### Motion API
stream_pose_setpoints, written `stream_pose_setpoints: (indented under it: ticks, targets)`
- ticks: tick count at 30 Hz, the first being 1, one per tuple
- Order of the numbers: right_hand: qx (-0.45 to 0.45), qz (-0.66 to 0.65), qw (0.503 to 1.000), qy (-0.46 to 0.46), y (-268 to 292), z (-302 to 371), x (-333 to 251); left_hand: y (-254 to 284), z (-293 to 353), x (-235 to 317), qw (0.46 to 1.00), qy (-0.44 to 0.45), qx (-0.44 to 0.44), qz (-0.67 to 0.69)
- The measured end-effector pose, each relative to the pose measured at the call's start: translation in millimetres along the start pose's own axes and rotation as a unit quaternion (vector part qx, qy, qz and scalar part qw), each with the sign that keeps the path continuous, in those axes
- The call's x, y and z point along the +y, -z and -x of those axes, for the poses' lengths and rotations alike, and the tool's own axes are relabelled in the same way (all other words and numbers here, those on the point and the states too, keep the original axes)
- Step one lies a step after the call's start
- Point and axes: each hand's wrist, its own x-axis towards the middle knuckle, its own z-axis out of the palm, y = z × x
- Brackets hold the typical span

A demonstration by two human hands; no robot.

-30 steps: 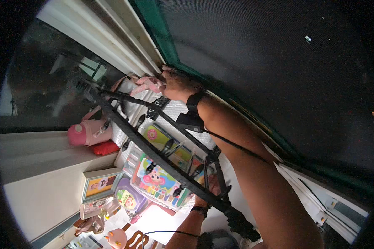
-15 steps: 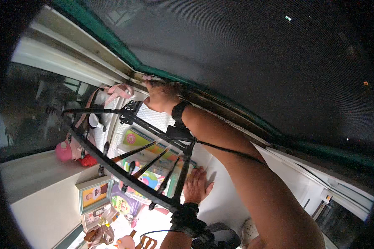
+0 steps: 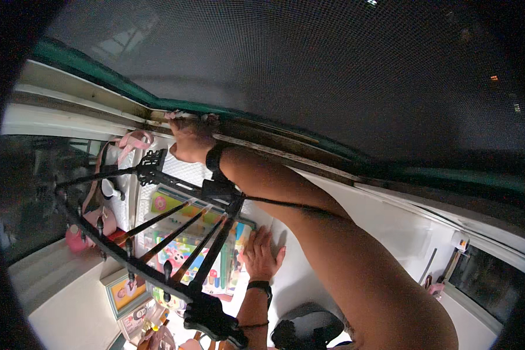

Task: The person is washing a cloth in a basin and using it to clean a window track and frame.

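My right hand (image 3: 191,142) reaches to the far window track (image 3: 256,133), under the green edge of the dark mesh screen (image 3: 286,64). Its blurred fingers press a pale, pinkish crumpled cloth (image 3: 178,115) into the track's corner; most of the cloth is hidden. A black strap with a cable rings that wrist. My left hand (image 3: 261,255) lies with fingers spread against the white surface (image 3: 297,248), beside a colourful printed box (image 3: 184,248). It holds nothing. A black curved frame with rods (image 3: 114,248) stands between me and the box.
To the left are a pink ribbon (image 3: 135,142), a white quilted pad (image 3: 186,170), a white cup (image 3: 109,188) and a pink bag (image 3: 99,224). Picture frames (image 3: 124,294) lean at lower left. A dark grey rounded object (image 3: 309,326) sits near my left forearm.
The whole view has shifted, so the window and things below it sit further left. My right hand stays at the track corner with the cloth; my left hand keeps its place beside the box.
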Motion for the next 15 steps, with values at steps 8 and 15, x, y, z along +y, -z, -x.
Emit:
stream_pose_setpoints:
  ticks: [8,15]
  targets:
    - [-0.186,-0.046,0.981,-0.025,20.4,-10.3,4.3,5.8,-5.1,0.9,1.0,-0.012,0.023,-0.004]
    - [-0.154,-0.053,0.986,-0.033,17.7,6.2,13.3,7.0,-3.0,0.3,1.0,0.004,0.012,0.004]
